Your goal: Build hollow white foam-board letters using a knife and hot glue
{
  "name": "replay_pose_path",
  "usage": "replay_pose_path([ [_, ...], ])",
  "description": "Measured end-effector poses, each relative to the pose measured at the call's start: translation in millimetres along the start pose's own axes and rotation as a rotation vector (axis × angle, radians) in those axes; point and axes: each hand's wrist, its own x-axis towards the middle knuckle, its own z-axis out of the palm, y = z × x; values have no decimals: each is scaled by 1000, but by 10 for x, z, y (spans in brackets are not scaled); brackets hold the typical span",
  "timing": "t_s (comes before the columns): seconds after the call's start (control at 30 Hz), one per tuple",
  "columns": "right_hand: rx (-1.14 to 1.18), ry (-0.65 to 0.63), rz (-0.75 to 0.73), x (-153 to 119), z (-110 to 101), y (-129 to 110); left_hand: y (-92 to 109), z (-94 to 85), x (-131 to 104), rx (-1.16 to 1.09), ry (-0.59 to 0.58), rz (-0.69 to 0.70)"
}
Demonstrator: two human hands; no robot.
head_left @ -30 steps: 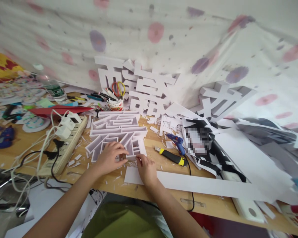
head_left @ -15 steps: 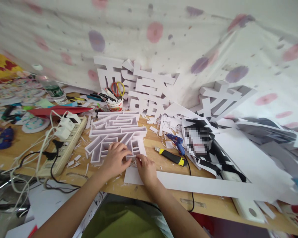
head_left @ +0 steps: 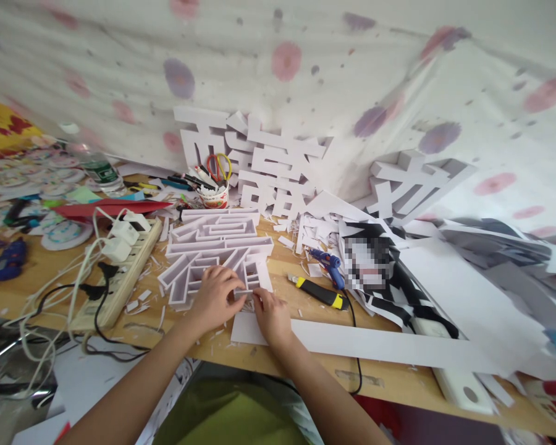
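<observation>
A white foam-board character [head_left: 219, 246] lies on the wooden table with its open, walled back facing up. At its lower right part, my left hand [head_left: 217, 295] and my right hand [head_left: 272, 314] pinch a short white foam-board strip [head_left: 247, 292] from both sides against the edge. My left fingers also rest over the character's lower middle, hiding some of its walls. A long white strip [head_left: 352, 341] lies flat beneath my right wrist. To the right are a black and yellow utility knife [head_left: 322, 293] and a blue glue gun [head_left: 330, 266].
A power strip [head_left: 120, 272] with tangled cords stands at left. Behind are a cup [head_left: 214, 196] with scissors [head_left: 219, 167] and pens, a bottle [head_left: 99, 167], and finished white characters [head_left: 278, 161] leaning on the draped wall. White sheets [head_left: 463, 296] and scraps cover the right side.
</observation>
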Motion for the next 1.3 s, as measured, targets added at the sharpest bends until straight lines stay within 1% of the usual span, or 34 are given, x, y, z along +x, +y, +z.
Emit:
replay_pose_path([
  [0.2,-8,41,-18,-9,15,7,13,-16,0,-7,4,3],
  [0.37,-5,46,-27,-8,27,15,13,-12,2,-6,11,3],
  [0.73,-29,7,-39,-11,9,18,15,-25,9,-3,-5,12],
  [1.3,-5,-2,-39,8,2,22,12,-23,11,-15,2,8],
])
